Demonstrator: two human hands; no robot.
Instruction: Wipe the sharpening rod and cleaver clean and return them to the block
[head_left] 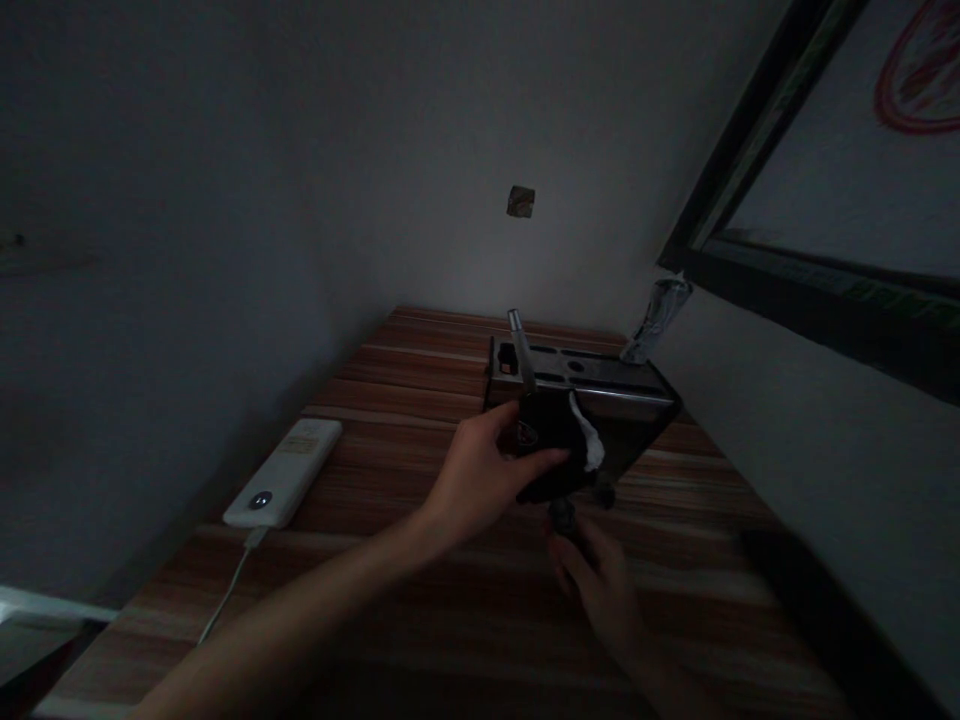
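Both our hands are grasping above the wooden tabletop (397, 375).
With our left hand (480, 462) we pinch a black-and-white object (546, 425) in front of a metal-topped box (626, 392); a metal rod (523, 348) rises from behind it. Our right hand (602, 583) curls around a dark piece (562, 516) just below; we cannot tell whether the two join. A white device (294, 465) with a cable (227, 592) lies well to the left.

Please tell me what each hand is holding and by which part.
The left hand grips a black item by its left side. The right hand holds a dark, rounded piece just below; it is too dim to tell which part.
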